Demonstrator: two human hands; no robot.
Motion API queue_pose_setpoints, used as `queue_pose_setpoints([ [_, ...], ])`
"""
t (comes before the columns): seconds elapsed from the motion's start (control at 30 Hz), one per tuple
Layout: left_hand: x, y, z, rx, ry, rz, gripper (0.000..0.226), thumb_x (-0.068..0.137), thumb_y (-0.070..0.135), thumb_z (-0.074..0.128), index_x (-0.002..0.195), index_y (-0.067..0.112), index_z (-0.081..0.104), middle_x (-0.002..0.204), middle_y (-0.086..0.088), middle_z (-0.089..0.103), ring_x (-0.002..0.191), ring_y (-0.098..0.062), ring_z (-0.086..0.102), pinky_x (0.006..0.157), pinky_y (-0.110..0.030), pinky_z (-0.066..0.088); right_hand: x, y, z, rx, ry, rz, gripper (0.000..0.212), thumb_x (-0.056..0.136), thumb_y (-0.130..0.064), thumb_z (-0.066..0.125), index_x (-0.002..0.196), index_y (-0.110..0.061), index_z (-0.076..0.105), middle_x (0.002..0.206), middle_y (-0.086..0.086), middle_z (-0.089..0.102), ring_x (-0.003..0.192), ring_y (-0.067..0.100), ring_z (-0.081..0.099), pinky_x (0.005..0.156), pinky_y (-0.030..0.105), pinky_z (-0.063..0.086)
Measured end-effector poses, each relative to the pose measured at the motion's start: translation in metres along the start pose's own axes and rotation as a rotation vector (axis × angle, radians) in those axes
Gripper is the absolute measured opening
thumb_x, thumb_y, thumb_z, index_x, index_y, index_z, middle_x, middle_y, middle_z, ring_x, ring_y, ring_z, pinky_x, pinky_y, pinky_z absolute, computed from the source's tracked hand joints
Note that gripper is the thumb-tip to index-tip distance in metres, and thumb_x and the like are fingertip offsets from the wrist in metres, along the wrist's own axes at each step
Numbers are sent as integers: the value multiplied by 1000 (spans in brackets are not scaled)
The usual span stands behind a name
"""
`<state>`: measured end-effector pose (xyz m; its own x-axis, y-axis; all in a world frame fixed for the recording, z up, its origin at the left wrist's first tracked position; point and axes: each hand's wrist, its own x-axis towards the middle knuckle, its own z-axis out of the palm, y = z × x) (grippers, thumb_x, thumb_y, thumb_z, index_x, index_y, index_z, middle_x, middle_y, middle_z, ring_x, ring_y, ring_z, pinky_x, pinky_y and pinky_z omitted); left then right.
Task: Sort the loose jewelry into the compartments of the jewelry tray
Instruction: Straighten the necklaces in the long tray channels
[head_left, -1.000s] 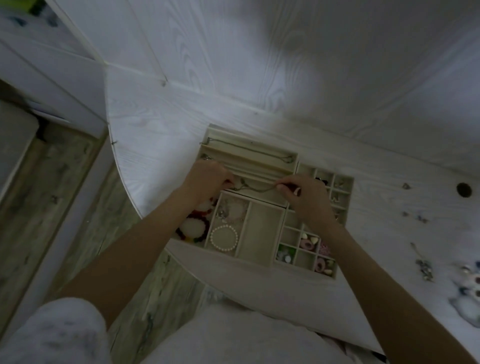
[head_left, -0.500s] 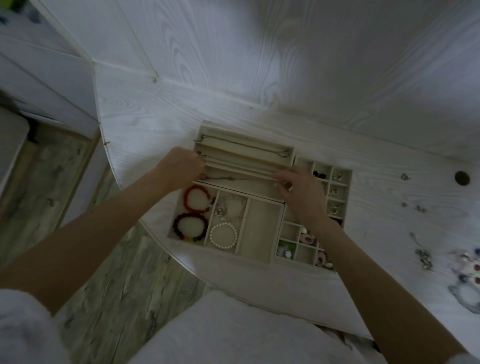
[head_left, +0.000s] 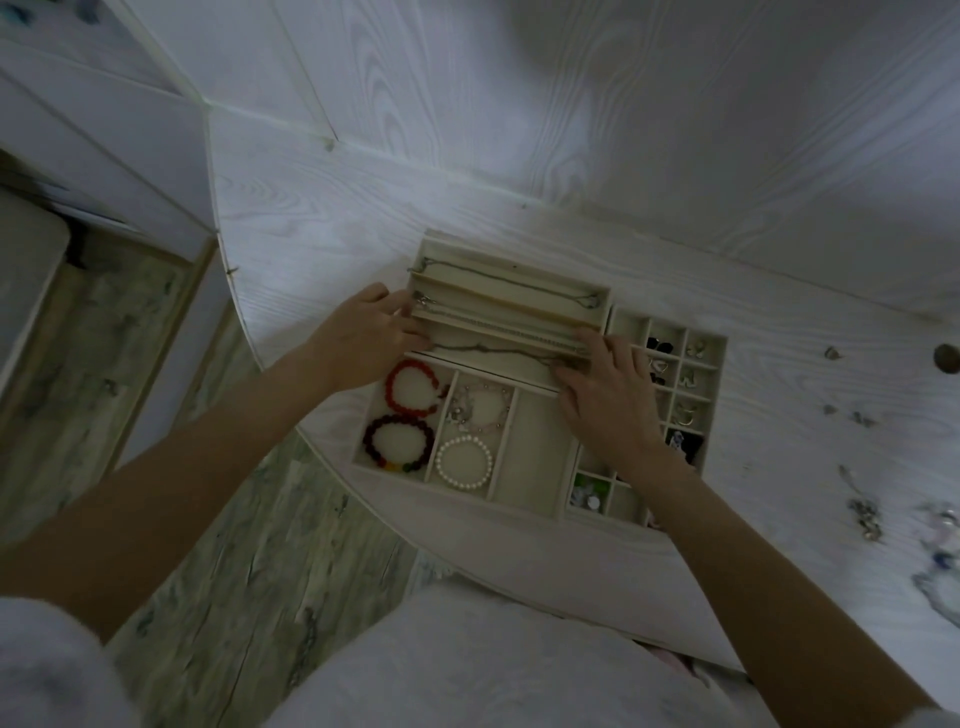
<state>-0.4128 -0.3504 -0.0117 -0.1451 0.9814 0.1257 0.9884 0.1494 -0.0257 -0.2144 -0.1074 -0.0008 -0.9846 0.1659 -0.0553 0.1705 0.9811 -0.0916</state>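
A thin chain (head_left: 498, 351) lies lengthwise in the tray's (head_left: 524, 501) third long slot. The left hand (head_left: 366, 335) and right hand (head_left: 605, 387) each pinch one end, fingers curled.

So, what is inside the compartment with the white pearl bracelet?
The pearl bracelet lies nearest; above it, a thin silver chain bracelet. Nothing covers this compartment of the tray.

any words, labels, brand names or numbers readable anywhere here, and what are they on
None: no readable text shows in the head view.
The jewelry tray bears no label or brand mark.
The loose jewelry on the table is too small and blurred to show any engraving.
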Motion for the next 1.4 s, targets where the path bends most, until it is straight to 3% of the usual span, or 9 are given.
queue_pose_setpoints([
  [0.13,-1,-2,-1,22,19,-1,39,81,7,40,83,20,77,82,6,71,91,-21,43,71,-33,28,-3,-1,-1,71,76,61,43,88,-30,35,79,-14,74,119,13,57,103,29,44,85,41,41],
  [0.3,6,-6,-7,-40,56,-116,17,81,14,56,74,15,72,83,-7,62,79,-22,43,66,-31,28,10,1,2,90,169,43,6,77,-20,74,73,-17,74,110,11,60,100,29,45,83,41,39],
  [0.4,19,-10,-8,-65,-5,-110,7,69,20,77,67,17,71,79,-8,57,77,-21,41,66,-30,28,21,-1,4,53,144,-10,5,69,-18,81,69,-19,75,106,10,61,98,34,52,81,40,40],
  [0.47,23,-11,-8,-55,-79,-67,13,61,20,84,64,19,71,79,-7,58,80,-21,40,67,-32,28,25,-1,4,25,145,-43,8,65,-19,82,68,-20,75,103,9,61,98,31,50,79,39,42],
  [0.57,26,-11,-12,-14,-139,-39,4,62,20,73,59,20,70,77,-6,59,78,-25,48,66,-33,29,28,-2,6,-10,128,-65,8,65,-21,82,68,-20,75,102,7,60,97,28,43,78,39,39],
  [0.73,30,-10,-15,31,-223,-44,9,63,21,63,57,22,70,73,-4,59,74,-25,53,66,-32,28,29,0,7,-43,105,-43,7,65,-16,79,63,-15,74,100,7,59,96,31,50,78,39,36],
  [0.93,23,-8,-12,-28,-176,-151,6,64,21,68,62,21,74,73,-5,60,70,-26,54,66,-31,28,26,4,11,-71,147,-14,10,62,-8,78,56,-10,70,96,10,62,94,30,46,78,36,30],
  [1.13,22,-3,-8,7,-153,-226,7,63,17,81,67,18,76,73,-6,60,69,-27,55,67,-33,28,24,-2,13,-138,100,139,7,61,-8,78,59,-10,72,95,10,63,88,29,43,75,38,44],
  [1.4,17,-2,-12,38,-98,-236,11,59,11,83,61,15,73,68,-5,56,64,-26,51,63,-33,25,21,2,14,-82,127,167,6,63,-12,80,64,-12,75,97,7,62,91,26,40,81,35,31],
])
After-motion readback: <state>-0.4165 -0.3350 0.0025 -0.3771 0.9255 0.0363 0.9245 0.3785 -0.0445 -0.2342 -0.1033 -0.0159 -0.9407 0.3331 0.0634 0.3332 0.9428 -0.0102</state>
